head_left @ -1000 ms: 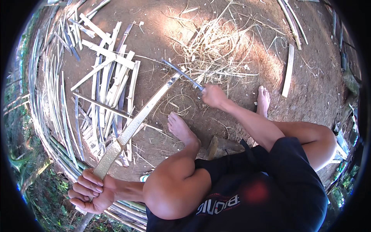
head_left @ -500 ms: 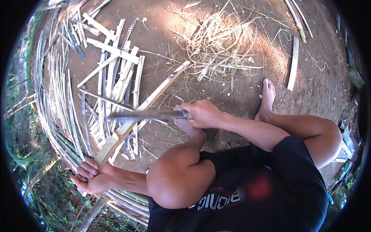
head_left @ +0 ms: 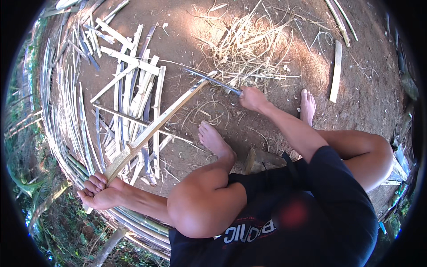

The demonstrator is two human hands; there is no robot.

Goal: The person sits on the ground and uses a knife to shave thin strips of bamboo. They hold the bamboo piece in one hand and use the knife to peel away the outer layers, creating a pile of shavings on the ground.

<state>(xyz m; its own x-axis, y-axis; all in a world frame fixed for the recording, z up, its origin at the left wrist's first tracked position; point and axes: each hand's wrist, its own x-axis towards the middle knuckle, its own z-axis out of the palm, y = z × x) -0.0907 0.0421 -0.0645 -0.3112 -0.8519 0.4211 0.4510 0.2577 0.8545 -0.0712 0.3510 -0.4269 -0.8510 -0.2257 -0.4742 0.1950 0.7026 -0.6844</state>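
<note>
The slat (head_left: 164, 119) is angled forward-right from the left hand (head_left: 102, 194), clenched around its near end; across its far end, the knife (head_left: 227, 86) is held by the nearer right hand (head_left: 253, 99).

1. Mounting: one fisheye camera on the person's head, the left of a side-by-side pair.
2. Facing: downward, slightly ahead; upright, unmirrored, the person's left at picture left.
3. Range: nearest to the shirt (head_left: 320, 240) and left knee (head_left: 191, 216); the ground (head_left: 289, 120) lies farther below.
4. Coverage: wide, taking in left hand (head_left: 103, 193), right hand (head_left: 253, 99) and, beyond both, shavings (head_left: 253, 42).
5. Distortion: strips (head_left: 50, 107) bow along the left rim; corners black.
</note>
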